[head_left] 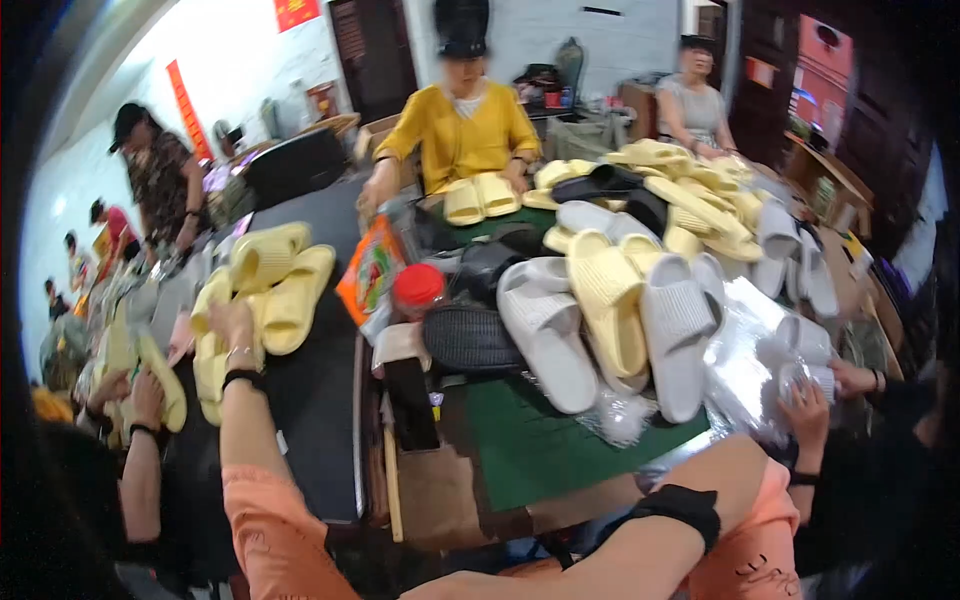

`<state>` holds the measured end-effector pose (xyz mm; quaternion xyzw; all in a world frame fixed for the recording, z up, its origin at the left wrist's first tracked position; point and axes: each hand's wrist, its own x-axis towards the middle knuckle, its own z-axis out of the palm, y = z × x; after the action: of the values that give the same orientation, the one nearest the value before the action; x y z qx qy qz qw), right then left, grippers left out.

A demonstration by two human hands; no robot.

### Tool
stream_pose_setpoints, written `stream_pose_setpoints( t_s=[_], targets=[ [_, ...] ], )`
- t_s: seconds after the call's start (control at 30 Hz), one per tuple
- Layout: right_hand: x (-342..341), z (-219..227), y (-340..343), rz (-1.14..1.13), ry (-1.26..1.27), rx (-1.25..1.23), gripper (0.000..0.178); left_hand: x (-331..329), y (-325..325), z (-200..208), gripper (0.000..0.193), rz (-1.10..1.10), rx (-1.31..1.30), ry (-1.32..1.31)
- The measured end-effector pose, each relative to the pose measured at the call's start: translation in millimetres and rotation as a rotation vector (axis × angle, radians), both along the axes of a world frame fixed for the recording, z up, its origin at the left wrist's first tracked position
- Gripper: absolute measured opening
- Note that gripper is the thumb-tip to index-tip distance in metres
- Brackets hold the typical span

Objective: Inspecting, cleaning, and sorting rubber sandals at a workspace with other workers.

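My left hand [232, 325] reaches forward over the black table, fingers curled round a pale yellow slipper [209, 376]. More pale yellow slippers lie against it, among them a slipper [297, 300] just right of the hand and a slipper [268, 256] beyond it. My bent right arm [600, 555] crosses the lower edge, and its hand is out of view. Ahead of that arm, grey slippers [548, 330], a yellow slipper [607, 300] and a black slipper [468, 338] are heaped on the green mat [530, 450].
A red-lidded jar [418, 288], an orange printed bag [372, 270] and a black phone [410, 400] stand or lie mid-table. Clear plastic wrapping [750, 350] lies at right. Co-workers' hands [146, 398] hold yellow slippers at left; another hand [808, 408] touches grey slippers at right. A person in yellow [460, 135] works opposite.
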<state>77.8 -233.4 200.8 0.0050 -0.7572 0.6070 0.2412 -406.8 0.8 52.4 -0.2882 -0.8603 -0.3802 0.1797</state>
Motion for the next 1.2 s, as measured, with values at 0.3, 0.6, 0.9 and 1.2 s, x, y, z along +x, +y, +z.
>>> stream_pose_setpoints(
  t_s=[0.3,0.6,0.9,1.2],
  targets=[
    [-17.5,-2.2,15.8,0.140,-0.086,-0.096,0.030,30.0,-1.0,7.5,0.066,-0.029,0.026,-0.007],
    [-3.4,27.2,58.4,-0.082,0.051,0.385,0.039,7.1,33.1,0.3,0.038,-0.261,0.111,0.300],
    [38.5,14.2,18.1,-1.612,0.653,0.702,0.051,-23.0,47.9,-29.7,0.020,-0.079,0.154,0.159],
    [11.1,8.6,1.9,-1.527,0.980,0.604,0.030,-25.1,48.7,-15.1,0.052,-0.005,0.448,-0.149]
  ],
)
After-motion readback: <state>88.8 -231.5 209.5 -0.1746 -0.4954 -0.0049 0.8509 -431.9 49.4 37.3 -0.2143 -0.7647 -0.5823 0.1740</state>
